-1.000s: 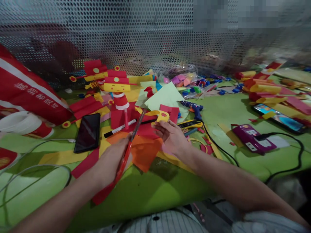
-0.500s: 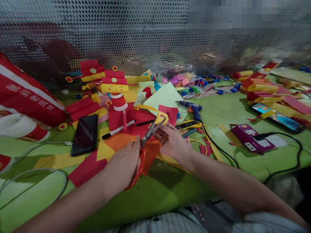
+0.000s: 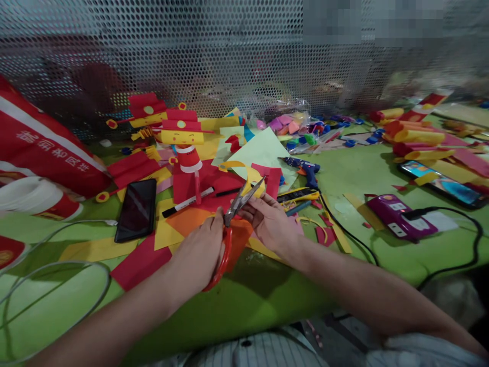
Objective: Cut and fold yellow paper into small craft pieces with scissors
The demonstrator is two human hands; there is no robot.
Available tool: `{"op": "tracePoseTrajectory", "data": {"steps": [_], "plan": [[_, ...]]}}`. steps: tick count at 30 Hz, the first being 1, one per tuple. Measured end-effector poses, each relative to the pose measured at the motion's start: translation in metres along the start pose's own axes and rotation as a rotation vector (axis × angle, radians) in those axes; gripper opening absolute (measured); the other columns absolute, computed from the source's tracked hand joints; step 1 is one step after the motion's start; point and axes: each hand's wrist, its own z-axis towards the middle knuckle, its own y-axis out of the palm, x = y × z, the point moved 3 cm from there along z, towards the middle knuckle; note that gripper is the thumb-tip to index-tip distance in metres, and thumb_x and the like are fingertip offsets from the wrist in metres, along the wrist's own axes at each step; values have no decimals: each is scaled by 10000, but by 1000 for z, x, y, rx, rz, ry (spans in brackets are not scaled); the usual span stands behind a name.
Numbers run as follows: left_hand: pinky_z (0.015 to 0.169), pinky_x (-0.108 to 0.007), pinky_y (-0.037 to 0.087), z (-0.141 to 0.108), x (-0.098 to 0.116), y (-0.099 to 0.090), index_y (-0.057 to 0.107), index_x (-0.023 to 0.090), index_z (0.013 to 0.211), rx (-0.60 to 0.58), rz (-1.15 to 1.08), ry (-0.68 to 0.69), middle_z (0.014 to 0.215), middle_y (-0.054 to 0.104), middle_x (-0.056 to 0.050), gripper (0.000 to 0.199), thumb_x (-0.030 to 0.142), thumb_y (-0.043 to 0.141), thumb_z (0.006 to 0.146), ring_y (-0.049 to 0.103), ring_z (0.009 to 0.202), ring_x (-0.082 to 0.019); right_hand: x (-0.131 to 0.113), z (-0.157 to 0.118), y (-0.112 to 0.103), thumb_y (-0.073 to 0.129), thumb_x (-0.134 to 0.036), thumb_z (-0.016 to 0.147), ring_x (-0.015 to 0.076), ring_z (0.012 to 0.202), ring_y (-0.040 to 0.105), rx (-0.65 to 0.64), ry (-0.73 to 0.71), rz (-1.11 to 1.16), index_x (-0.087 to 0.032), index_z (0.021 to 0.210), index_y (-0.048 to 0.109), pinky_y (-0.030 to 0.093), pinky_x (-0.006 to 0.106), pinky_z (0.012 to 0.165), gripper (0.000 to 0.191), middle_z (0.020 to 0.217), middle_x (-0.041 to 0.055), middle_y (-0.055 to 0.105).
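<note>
My left hand (image 3: 204,247) is closed round the red handles of a pair of scissors (image 3: 222,267), whose blades point up and right, slightly parted. Between finger and thumb, my right hand (image 3: 271,224) pinches a small yellow paper piece (image 3: 255,184) at the blade tips. A thin curled yellow strip (image 3: 232,164) trails from that piece to the left. Beneath both hands lie an orange sheet (image 3: 239,239) and red paper (image 3: 183,186). Just left of the blades rests a black-and-white marker (image 3: 188,202).
Paper figures (image 3: 182,133) stand at the back left, near a black phone (image 3: 136,210) and paper cup (image 3: 34,199). On the right are a blue glue gun (image 3: 305,169), a purple power adapter (image 3: 399,216) with a black cable, and another phone (image 3: 443,183).
The view has shifted slightly. The yellow piece has turned between the blades and my right fingers, showing a rounder, broader face. Both hands keep their hold.
</note>
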Motion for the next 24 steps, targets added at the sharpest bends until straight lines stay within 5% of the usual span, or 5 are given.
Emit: {"op": "tracePoseTrajectory", "data": {"steps": [11, 24], "plan": [[881, -425, 460, 5, 5, 2, 193, 20, 1398, -146, 219, -111, 1257, 507, -231, 714, -31, 296, 694, 545, 1116, -298, -1, -1, 1, 783, -223, 555, 88, 555, 630, -47, -23, -30, -222, 649, 634, 547, 210, 552, 176, 646, -56, 685], [858, -377, 502, 6, 2, 3, 267, 23, 1371, -69, 368, -62, 1242, 538, -227, 622, -47, 272, 753, 582, 1084, -271, -3, -2, 3, 821, -255, 506, 100, 516, 626, -73, -46, -33, -214, 613, 654, 561, 229, 502, 202, 631, -57, 689]]}}
